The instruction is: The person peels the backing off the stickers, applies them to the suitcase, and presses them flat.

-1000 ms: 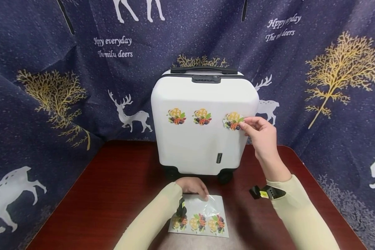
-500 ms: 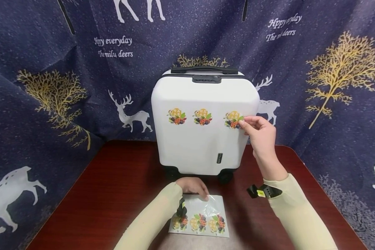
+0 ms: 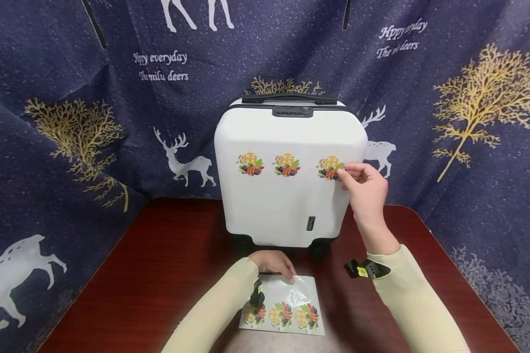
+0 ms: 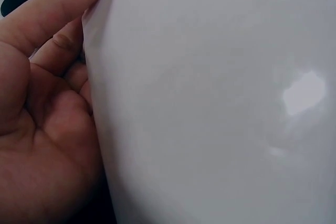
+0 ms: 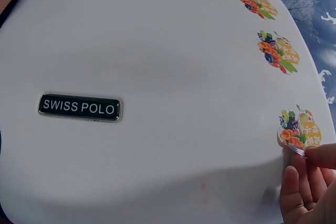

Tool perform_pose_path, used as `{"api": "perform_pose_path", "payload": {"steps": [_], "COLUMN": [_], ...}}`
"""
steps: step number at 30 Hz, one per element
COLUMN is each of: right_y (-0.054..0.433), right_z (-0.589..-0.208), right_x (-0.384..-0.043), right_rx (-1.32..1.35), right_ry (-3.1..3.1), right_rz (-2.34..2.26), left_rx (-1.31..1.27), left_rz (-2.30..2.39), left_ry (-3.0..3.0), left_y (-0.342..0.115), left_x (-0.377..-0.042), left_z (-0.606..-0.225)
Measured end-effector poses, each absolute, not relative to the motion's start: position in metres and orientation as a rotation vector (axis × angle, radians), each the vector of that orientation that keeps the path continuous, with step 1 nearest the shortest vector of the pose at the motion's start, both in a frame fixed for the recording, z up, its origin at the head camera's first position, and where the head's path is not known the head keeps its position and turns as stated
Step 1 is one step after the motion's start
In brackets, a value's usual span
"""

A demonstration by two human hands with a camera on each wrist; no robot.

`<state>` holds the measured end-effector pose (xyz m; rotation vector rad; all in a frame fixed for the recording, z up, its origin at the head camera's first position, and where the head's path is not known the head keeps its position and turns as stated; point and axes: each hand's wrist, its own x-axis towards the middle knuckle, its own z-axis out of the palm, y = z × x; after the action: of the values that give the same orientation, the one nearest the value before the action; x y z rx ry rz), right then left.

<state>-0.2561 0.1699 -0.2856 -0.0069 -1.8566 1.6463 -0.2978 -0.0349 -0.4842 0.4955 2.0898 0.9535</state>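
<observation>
Pinching the fruit-print sticker [image 3: 329, 166] by its right edge, between thumb and fingertip of the right hand [image 3: 367, 193], up at the right of the front face of the white Swiss Polo suitcase [image 3: 274, 206]. Lying directly left of those fingertips in the head view, nearly round, so offering no clear long axis to line up. Apparently against the shell over most of its width, with a clear rim raised at the pinch in the right wrist view; cannot tell how firmly stuck. Sitting slightly lower than the left sticker [image 3: 250, 164] and middle sticker [image 3: 287, 165], and above the dark nameplate [image 3: 310, 223]. Far nearer to the right hand than to the left hand [image 3: 271, 262], down on the table [image 3: 181, 264] before the suitcase. Gripping there, with digits closed over the far edge, the sticker sheet [image 3: 306, 289], printed with three more fruit designs along its near side.
</observation>
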Motion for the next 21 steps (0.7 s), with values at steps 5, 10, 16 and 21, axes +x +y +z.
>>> {"api": "perform_pose_path", "payload": {"steps": [5, 10, 16, 21], "right_y": [0.1687, 0.1709, 0.1715, 0.1716], "right_z": [-0.2848, -0.2835, -0.2830, -0.2849], "right_x": [-0.2551, -0.2550, -0.2549, -0.2533], "right_rx": [0.001, 0.029, 0.044, 0.057], "right_ry": [-1.868, -1.899, -1.949, -1.990], "right_rz": [1.604, 1.555, 1.429, 1.268], "left_rx": [0.489, 0.495, 0.494, 0.485], "left_rz": [0.949, 0.946, 0.948, 0.953], "left_ry": [2.098, 2.102, 2.104, 2.098], "left_y": [-0.0343, -0.0339, -0.0344, -0.0343], "left_x": [-0.2970, -0.2974, -0.2975, -0.2960], "left_z": [-0.4828, -0.4827, -0.4828, -0.4830]}}
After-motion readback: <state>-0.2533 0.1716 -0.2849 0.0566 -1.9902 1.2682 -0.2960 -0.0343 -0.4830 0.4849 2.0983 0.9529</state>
